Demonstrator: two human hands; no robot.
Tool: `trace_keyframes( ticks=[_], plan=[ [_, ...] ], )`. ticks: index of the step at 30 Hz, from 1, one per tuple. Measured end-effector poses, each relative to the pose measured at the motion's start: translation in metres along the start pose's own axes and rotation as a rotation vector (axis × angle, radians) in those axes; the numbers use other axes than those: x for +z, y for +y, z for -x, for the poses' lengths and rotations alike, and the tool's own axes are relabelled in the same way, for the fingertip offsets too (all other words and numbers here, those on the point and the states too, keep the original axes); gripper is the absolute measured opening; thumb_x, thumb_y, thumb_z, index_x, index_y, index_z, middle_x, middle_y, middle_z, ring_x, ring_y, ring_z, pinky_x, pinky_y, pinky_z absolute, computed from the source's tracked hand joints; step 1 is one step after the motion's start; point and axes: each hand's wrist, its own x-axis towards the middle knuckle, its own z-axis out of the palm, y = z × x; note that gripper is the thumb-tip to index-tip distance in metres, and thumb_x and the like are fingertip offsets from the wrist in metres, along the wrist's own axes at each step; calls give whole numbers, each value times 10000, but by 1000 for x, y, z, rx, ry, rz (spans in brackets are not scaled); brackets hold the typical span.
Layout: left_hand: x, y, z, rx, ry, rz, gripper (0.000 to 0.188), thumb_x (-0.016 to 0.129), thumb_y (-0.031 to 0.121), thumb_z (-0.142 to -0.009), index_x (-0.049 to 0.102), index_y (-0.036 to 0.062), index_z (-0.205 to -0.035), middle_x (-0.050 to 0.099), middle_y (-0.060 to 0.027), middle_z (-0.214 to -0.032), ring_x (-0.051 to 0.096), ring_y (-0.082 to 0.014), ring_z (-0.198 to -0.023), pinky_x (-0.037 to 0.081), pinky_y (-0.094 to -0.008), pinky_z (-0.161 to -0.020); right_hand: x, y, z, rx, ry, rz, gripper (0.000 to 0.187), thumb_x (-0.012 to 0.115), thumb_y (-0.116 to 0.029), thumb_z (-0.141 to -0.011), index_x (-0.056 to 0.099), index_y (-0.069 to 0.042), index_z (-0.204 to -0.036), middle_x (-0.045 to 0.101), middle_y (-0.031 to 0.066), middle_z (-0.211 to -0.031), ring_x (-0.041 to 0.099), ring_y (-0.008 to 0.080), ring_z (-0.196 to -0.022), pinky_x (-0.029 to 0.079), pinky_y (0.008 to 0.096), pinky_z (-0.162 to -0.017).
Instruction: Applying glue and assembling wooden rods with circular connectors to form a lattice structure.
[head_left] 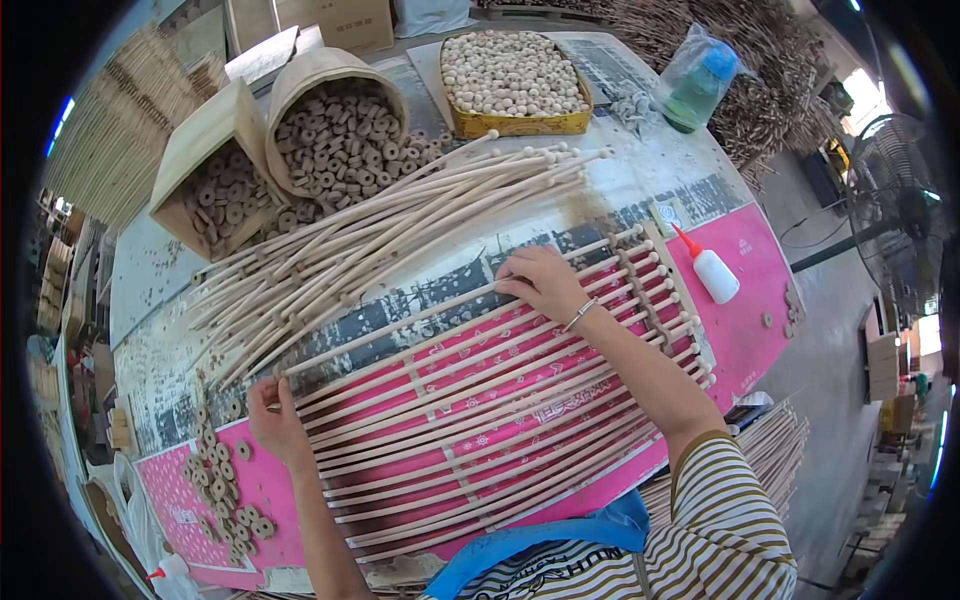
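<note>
Pinching one pale stick (pixel 400 326) close to its left end with the left hand (pixel 277 415), grip drawn narrow around the tip. Pinching it also with the right hand (pixel 545 280), well along toward the right end, grip just as narrow. Lies slantwise from near left to far right, just beyond the far edge of the pink mat (pixel 745 330), roughly parallel to the row of sticks (pixel 510 395) spread across that mat. Probably hinges on this near-parallel lie: hardly needs turning, with only a narrow gap toward the wearer's side. Sits nearer the mat's left end with the left hand, nearer its far right corner with the right. Cannot tell whether resting or slightly raised along its length. Farther beyond the mat, shows a loose pile of sticks (pixel 400 225); on the mat's left part, scattered wooden rings (pixel 222 480); on its right part, a white glue bottle (pixel 716 277).
</note>
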Motion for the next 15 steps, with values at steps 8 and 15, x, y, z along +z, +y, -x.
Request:
trace_keyframes(
  ticks=[8, 15],
  plan=[
    [-25, -7, -4, 57, -100, -96, 248, 767, 122, -921, 688, 50, -1145, 690, -73, -942, 642, -198, -814, 517, -342, -742, 18, 3, -7, -95, 23, -100, 141, 756, -222, -909, 723, -86, -886, 626, 73, -868, 611, 294, -897, 469, 413, -818],
    [-24, 3, -27, 410, -282, -396, 620, 859, 197, -757, 691, 236, -1352, 601, -35, -1241, 551, -296, -1169, 393, -475, -993, -9, 6, 2, 2, -50, -76, 112, 747, -134, -910, 710, -31, -886, 592, 91, -804, 575, 286, -821, 447, 400, -758]
  ],
)
